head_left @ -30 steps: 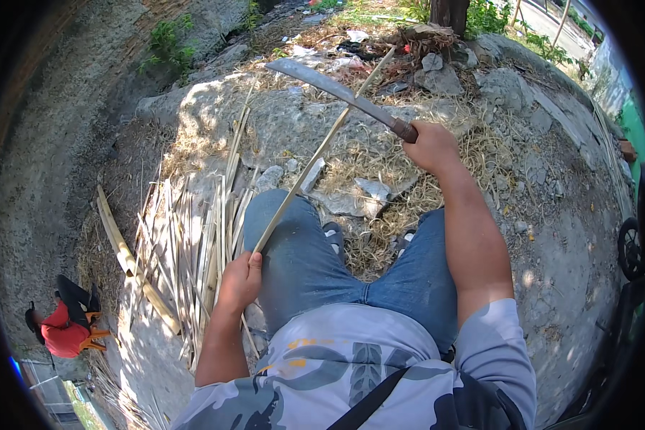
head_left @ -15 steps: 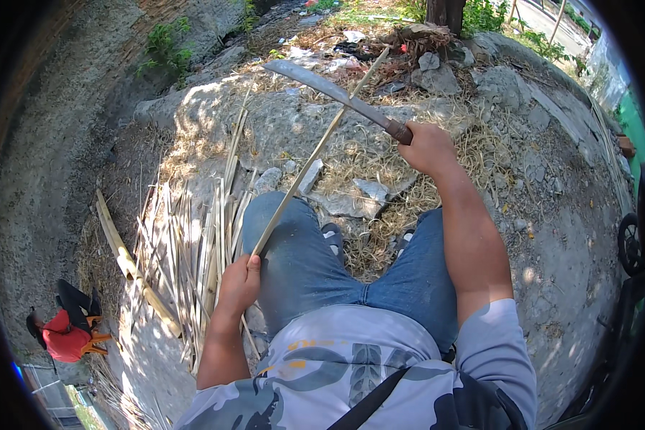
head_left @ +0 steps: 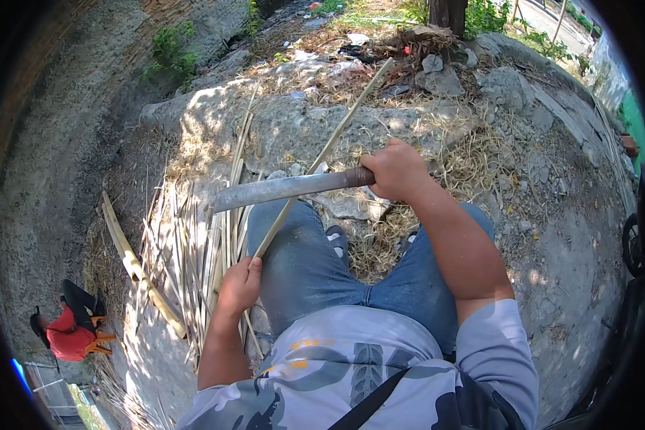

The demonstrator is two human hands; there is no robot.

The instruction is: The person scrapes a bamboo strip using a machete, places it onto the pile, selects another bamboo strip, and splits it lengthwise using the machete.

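My left hand (head_left: 239,285) is closed round the lower end of a long, pale bamboo strip (head_left: 342,129), beside my left knee. The strip slants up and away to the right. In my closed right hand (head_left: 398,170) is the brown handle of a machete (head_left: 287,189). Its wide grey blade points left and crosses the strip above my left thigh. Whether the edge bites into the strip, I cannot tell. A pile of split bamboo strips (head_left: 186,244) lies on the ground left of my left leg.
A thicker bamboo piece (head_left: 140,272) lies left of the pile. Curly shavings (head_left: 365,251) cover the ground between my feet and beyond. Broken stone (head_left: 437,77) and a tree trunk (head_left: 448,16) stand ahead. A person in red (head_left: 72,337) sits at the far left.
The machete has come down along the strip toward me, its blade swinging to point left. My right hand has moved nearer and slightly left. My left hand keeps its hold.
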